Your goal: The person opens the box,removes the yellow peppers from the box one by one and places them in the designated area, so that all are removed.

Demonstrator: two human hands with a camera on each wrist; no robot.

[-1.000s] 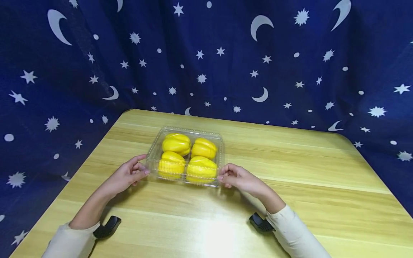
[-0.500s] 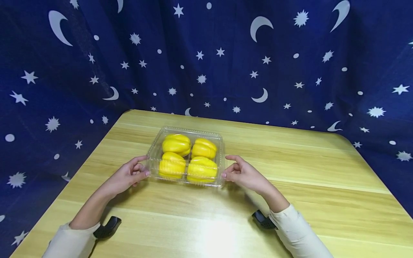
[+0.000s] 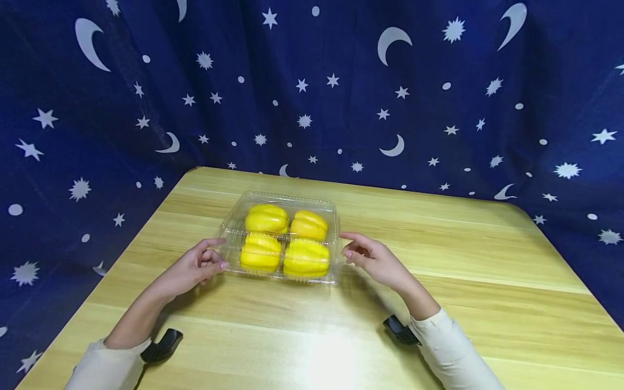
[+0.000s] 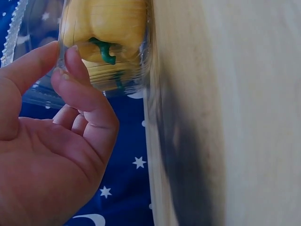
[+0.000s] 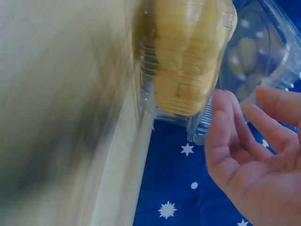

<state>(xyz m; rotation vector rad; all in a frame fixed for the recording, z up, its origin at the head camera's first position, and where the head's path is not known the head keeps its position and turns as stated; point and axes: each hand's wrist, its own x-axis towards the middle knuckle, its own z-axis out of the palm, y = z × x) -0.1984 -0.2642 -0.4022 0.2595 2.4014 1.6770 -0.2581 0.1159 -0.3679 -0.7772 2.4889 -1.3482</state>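
In the head view, a clear plastic clamshell container (image 3: 332, 255) rests on the table with several yellow bell peppers (image 3: 306, 257) in it. Its hinged lid (image 3: 287, 199) is ajar, the front edge raised above the base. A green stem (image 4: 104, 51) shows on one pepper in the left wrist view. My left hand (image 3: 189, 270) is at the container's left side, index finger straight against the lid, thumb apart and lower. On the other side, my right hand (image 3: 377, 261) has its index finger reaching to the lid's edge, the other fingers loosely bent. Exact fingertip contact is unclear.
A wooden table (image 3: 439, 249) spreads around the container. Behind and beside it hangs a dark blue curtain (image 3: 341, 124) with white stars and moons. Black wrist devices (image 3: 163, 344) sit on both forearms, by the light sleeves (image 3: 448, 346).
The lid's front edge has risen from the base. My right hand has let go of the front right corner and drawn slightly right, index finger extended. The left hand has barely moved.
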